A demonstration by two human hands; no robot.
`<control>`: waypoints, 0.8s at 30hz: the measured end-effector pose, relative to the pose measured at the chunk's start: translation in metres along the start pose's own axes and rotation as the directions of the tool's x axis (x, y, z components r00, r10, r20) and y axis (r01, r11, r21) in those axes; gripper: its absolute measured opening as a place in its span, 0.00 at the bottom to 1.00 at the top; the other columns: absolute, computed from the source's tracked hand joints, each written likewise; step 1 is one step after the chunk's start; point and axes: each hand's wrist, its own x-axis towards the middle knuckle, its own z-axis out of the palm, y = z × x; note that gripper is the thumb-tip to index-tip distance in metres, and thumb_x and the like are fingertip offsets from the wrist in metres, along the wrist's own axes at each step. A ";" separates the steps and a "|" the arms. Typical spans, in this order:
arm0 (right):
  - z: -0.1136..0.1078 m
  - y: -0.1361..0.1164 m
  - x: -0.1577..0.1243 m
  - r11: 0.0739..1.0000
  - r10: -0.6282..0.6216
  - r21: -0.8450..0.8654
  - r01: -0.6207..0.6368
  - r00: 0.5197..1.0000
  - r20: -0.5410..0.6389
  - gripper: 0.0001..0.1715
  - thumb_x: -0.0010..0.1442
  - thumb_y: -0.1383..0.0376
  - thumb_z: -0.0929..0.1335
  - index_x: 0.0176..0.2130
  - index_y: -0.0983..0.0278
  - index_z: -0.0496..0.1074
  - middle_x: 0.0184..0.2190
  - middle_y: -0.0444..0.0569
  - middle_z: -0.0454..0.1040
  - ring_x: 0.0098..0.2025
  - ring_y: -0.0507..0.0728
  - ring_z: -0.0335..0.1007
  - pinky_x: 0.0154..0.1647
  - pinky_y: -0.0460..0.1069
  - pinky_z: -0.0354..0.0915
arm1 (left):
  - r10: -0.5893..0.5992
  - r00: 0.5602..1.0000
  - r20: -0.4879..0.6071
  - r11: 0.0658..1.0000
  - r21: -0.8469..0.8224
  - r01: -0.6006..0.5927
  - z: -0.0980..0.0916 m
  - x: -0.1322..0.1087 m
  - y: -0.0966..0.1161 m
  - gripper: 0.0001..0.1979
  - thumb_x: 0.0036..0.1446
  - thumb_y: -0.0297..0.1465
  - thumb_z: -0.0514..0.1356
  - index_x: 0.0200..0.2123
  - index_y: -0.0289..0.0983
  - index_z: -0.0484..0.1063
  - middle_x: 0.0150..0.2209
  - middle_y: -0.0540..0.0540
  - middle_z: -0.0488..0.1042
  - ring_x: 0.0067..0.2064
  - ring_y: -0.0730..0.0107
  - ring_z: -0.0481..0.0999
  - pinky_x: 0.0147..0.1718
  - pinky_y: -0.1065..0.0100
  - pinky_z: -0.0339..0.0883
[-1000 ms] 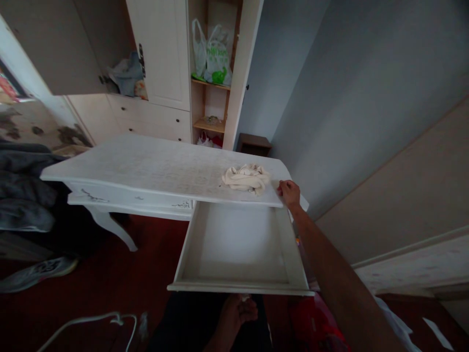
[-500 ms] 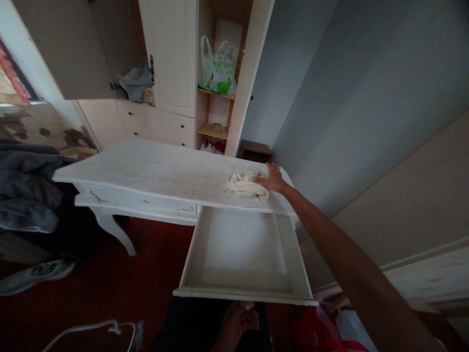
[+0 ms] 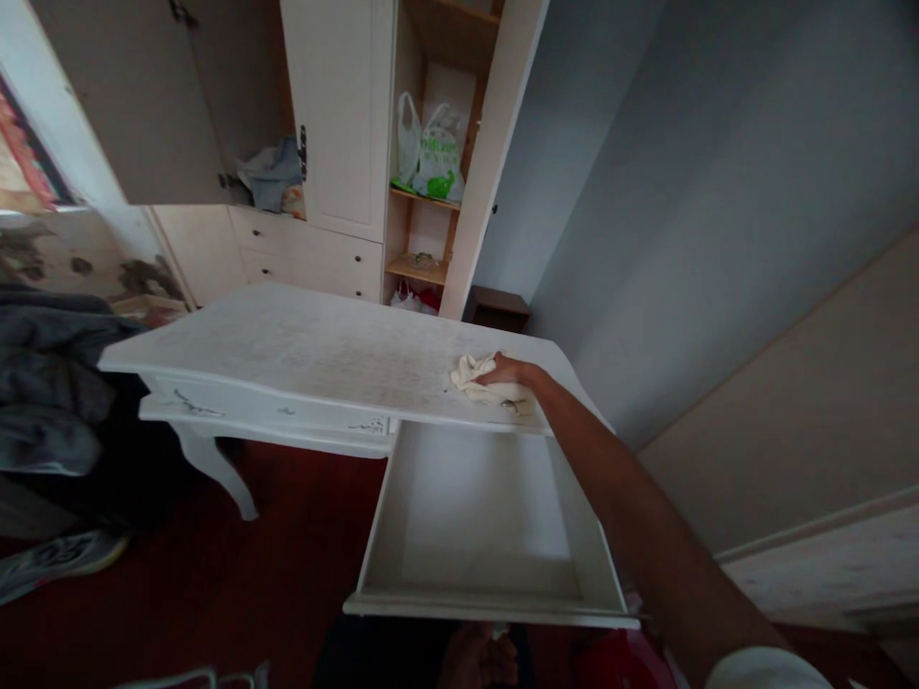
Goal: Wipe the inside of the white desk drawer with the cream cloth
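Observation:
My right hand is closed on a cream cloth, pressing it against the worn white desk top near its right end. Part of the cloth spreads out beneath the palm. Below the desk top, a white drawer stands pulled out towards me, with nothing seen inside. My left hand is low in front of the drawer's front edge, its fingers curled at a small pale knob at the middle of the drawer front. Shadow and the frame's lower edge hide part of this hand.
Behind the desk stands a wardrobe with open doors; a plastic bag sits on its shelf. Dark clothes are piled at the left, above a shoe. A red bag lies below the drawer's right corner.
My right hand has drawn in from the desk's far right edge and closed over the cloth, which is now more bunched. My left hand stays at the drawer front. The view has shifted slightly.

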 end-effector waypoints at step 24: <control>0.077 0.014 -0.214 0.756 -0.481 -0.347 0.555 0.831 0.279 0.32 0.52 0.60 0.72 0.55 0.64 0.69 0.55 0.58 0.72 0.55 0.67 0.68 0.58 0.59 0.60 | 0.007 0.996 -0.085 1.000 0.029 -0.004 -0.001 0.005 -0.006 0.28 0.40 0.50 0.72 0.32 0.30 0.77 0.27 0.41 0.79 0.25 0.65 0.77 0.26 0.66 0.70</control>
